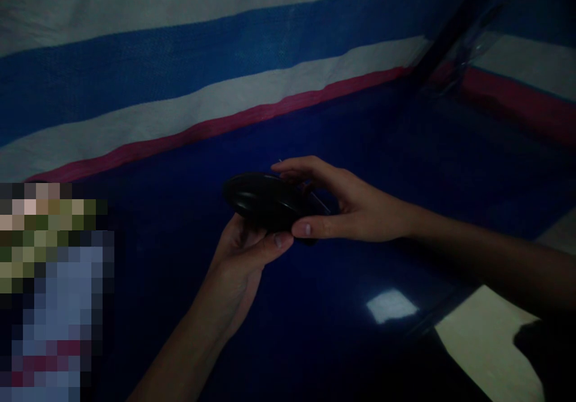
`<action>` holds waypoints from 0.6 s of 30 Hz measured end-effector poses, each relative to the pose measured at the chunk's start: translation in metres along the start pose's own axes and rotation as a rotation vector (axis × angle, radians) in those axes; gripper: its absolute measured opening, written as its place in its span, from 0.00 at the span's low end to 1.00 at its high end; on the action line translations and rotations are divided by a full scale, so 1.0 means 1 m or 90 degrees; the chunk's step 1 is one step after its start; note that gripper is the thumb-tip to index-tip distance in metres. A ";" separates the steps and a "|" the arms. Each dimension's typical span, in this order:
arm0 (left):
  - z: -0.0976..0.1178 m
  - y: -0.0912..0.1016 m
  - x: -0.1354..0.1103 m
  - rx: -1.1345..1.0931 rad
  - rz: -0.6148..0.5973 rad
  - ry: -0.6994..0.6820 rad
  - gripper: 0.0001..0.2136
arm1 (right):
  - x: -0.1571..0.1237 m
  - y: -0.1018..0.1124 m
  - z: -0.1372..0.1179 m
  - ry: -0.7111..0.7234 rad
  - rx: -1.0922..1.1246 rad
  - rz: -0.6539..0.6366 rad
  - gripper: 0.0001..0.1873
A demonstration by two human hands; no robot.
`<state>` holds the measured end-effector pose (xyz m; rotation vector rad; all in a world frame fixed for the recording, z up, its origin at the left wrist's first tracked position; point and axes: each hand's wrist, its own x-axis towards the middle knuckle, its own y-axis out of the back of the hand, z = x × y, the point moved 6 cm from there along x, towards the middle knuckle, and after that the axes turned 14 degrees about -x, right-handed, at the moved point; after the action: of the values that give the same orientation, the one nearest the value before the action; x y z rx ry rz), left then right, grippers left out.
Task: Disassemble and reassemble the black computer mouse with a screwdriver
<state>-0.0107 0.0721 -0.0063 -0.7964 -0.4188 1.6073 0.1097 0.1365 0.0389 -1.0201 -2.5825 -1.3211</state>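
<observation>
A black round disc-shaped object (265,198) is held between both hands in the middle of the view, above a glossy dark blue surface (351,126). My left hand (240,252) cups it from below, with the thumb pressed on its near edge. My right hand (346,204) grips its right side, thumb at the near edge and fingers curled over the top. A thin pale line, maybe a wire, shows by my right fingers; I cannot make out what it is. The scene is dim.
A woven sheet (180,60) with white, blue and red stripes hangs behind the blue surface. A dark post (454,30) slants at the upper right. A pale floor patch (486,336) shows at the lower right. A pixelated block (49,294) covers the lower left.
</observation>
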 end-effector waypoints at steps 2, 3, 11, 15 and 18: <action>0.000 0.000 -0.001 0.001 0.004 0.001 0.24 | 0.000 0.000 0.000 -0.004 -0.003 -0.004 0.33; 0.000 0.000 -0.001 0.002 0.006 0.002 0.24 | -0.001 0.001 0.000 -0.005 -0.004 -0.005 0.33; 0.000 -0.003 -0.001 0.001 -0.002 -0.020 0.22 | 0.000 0.002 0.001 -0.024 0.003 0.013 0.32; 0.002 -0.006 -0.002 -0.001 -0.013 -0.023 0.18 | 0.001 0.003 -0.001 -0.025 0.021 -0.001 0.31; 0.001 -0.005 -0.002 -0.001 -0.016 -0.010 0.17 | 0.000 0.002 0.000 -0.033 0.024 -0.011 0.30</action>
<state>-0.0079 0.0719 -0.0014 -0.7784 -0.4396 1.5908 0.1109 0.1376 0.0406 -1.0410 -2.6487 -1.2611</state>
